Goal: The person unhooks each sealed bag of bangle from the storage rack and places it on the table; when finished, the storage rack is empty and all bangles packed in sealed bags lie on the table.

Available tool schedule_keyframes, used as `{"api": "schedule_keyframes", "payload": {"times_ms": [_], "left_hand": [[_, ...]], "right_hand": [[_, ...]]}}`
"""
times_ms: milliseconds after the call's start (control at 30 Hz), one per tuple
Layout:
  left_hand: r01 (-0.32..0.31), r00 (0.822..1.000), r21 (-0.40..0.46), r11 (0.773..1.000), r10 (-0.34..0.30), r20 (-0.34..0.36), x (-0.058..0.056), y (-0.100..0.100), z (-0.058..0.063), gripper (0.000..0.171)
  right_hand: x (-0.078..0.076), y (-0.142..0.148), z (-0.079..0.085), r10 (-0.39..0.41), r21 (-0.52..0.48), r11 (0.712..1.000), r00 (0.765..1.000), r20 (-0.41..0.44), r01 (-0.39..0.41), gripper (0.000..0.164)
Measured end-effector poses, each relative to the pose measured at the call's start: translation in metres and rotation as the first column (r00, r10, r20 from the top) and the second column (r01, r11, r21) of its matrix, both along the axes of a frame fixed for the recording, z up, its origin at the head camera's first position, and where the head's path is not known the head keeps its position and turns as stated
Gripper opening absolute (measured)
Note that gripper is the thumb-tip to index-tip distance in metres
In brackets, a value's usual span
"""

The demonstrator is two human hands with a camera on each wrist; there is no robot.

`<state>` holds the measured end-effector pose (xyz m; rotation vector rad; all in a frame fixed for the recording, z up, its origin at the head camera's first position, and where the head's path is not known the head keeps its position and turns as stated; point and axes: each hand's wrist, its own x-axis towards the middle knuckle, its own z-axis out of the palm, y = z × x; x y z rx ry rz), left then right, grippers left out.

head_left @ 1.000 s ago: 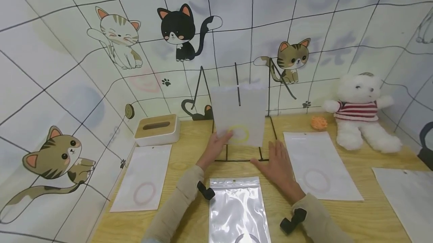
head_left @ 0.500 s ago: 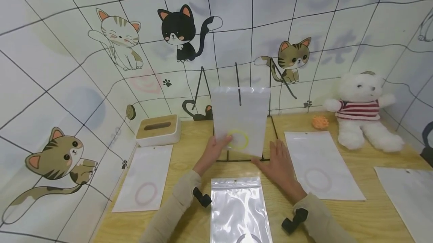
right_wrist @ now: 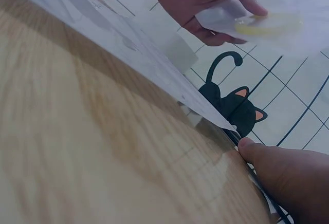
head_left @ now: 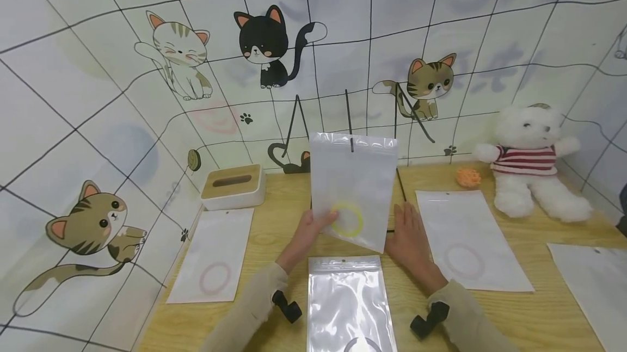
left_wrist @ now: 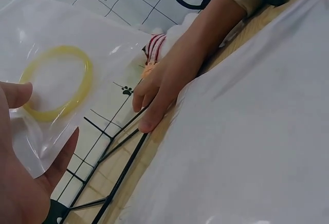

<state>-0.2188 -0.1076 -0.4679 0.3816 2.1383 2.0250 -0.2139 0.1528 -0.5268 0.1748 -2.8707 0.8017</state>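
Observation:
My left hand pinches the lower left part of a clear zip bag, thumb in front. A yellow ring lies inside the bag, beside the thumb in the left wrist view. The bag stands nearly upright before a black wire rack, whose middle prong overlaps the bag's top edge. With fingers stretched forward, my right hand rests at the rack's front right corner. In the right wrist view its thumb touches the rack's base wire. Another zip bag lies flat between the forearms.
Flat bags with faint rings lie at left and right; a further bag reaches the right edge. A tissue box stands back left. A white teddy bear and a small orange thing sit back right.
My left hand has brought the bag with the yellow ring lower and nearer to me, its bottom edge now tilted. The right hand has stayed at the rack's corner.

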Motion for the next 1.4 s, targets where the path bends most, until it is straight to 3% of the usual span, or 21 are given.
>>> {"api": "schedule_keyframes", "payload": {"times_ms": [167, 467, 567, 767, 933, 1100, 1167, 1333, 1400], "left_hand": [[-0.038, 0.999, -0.013, 0.999, 0.038, 0.017, 0.020, -0.004, 0.001, 0.018], [-0.066, 0.998, 0.014, 0.998, 0.065, 0.025, 0.052, -0.024, 0.011, 0.012], [-0.131, 0.990, -0.023, 0.991, 0.132, 0.050, 0.065, -0.035, 0.013, 0.013], [-0.312, 0.941, -0.144, 0.939, 0.326, 0.086, 0.089, -0.066, 0.016, 0.030], [-0.365, 0.900, -0.257, 0.895, 0.410, 0.148, 0.107, -0.095, 0.015, 0.036], [-0.416, 0.826, -0.401, 0.816, 0.523, 0.209, 0.125, -0.117, 0.010, 0.044], [-0.419, 0.797, -0.440, 0.795, 0.553, 0.241, 0.132, -0.123, 0.008, 0.046], [-0.386, 0.781, -0.478, 0.789, 0.555, 0.286, 0.150, -0.131, 0.002, 0.050], [-0.374, 0.780, -0.507, 0.776, 0.559, 0.280, 0.158, -0.134, 0.000, 0.049]], "right_hand": [[0.000, -0.001, 0.000, 0.000, 0.019, 1.000, 1.000, -0.024, 0.000, 0.080], [-0.004, 0.001, -0.004, -0.011, -0.006, 1.000, 1.000, 0.024, 0.011, 0.091], [-0.003, -0.001, -0.005, -0.019, -0.007, 1.000, 1.000, 0.012, 0.019, 0.101], [-0.002, -0.003, -0.006, -0.027, -0.018, 0.999, 1.000, 0.004, 0.027, 0.111], [-0.002, -0.002, -0.005, -0.026, -0.023, 0.999, 1.000, 0.014, 0.026, 0.110], [-0.001, -0.001, -0.006, -0.018, -0.020, 1.000, 0.999, 0.037, 0.019, 0.111], [0.000, -0.001, -0.007, -0.016, -0.018, 1.000, 0.999, 0.036, 0.017, 0.111], [-0.001, -0.001, -0.009, -0.015, -0.028, 0.999, 1.000, 0.016, 0.015, 0.110], [-0.001, -0.002, -0.009, -0.006, -0.035, 0.999, 1.000, 0.020, 0.007, 0.111]]}}
